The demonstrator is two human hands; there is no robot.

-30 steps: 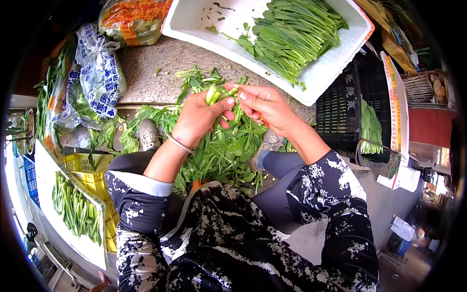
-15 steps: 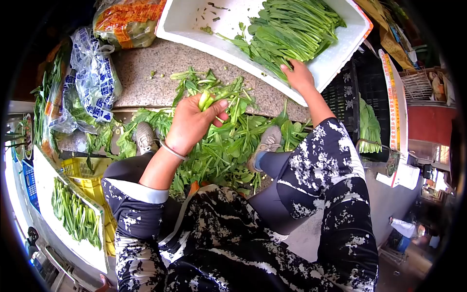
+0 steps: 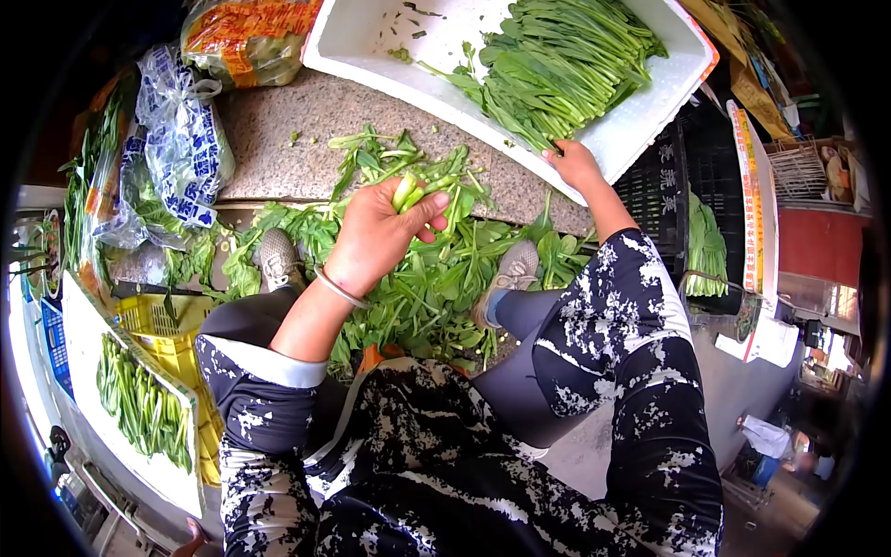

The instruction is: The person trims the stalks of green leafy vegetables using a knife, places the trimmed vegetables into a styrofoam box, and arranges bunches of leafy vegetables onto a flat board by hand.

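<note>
My left hand [image 3: 376,232] is closed around a few short, pale green vegetable stems [image 3: 406,192], held above the loose leaves. At the near wall of a white foam box [image 3: 357,46], my right hand [image 3: 580,169] has its fingertips closed on the near end of the leafy greens. Those leafy greens [image 3: 575,65] lie in a thick, roughly aligned pile inside the box. What exactly the right fingertips pinch is partly hidden. Beneath my left hand, loose leaves and stalks [image 3: 445,269] cover the ground between my shoes and spill onto a stone slab [image 3: 278,121].
Plastic bags [image 3: 186,139] of vegetables stand at the left. Below them are a yellow crate [image 3: 167,320] and a white foam box [image 3: 83,371] with more greens. A black crate [image 3: 654,181] and bundled greens [image 3: 707,246] are at the right.
My right hand has moved slightly toward me, and its fingers have drawn together at the end of the greens. My left hand keeps its stems. The whole view has shifted a little.
</note>
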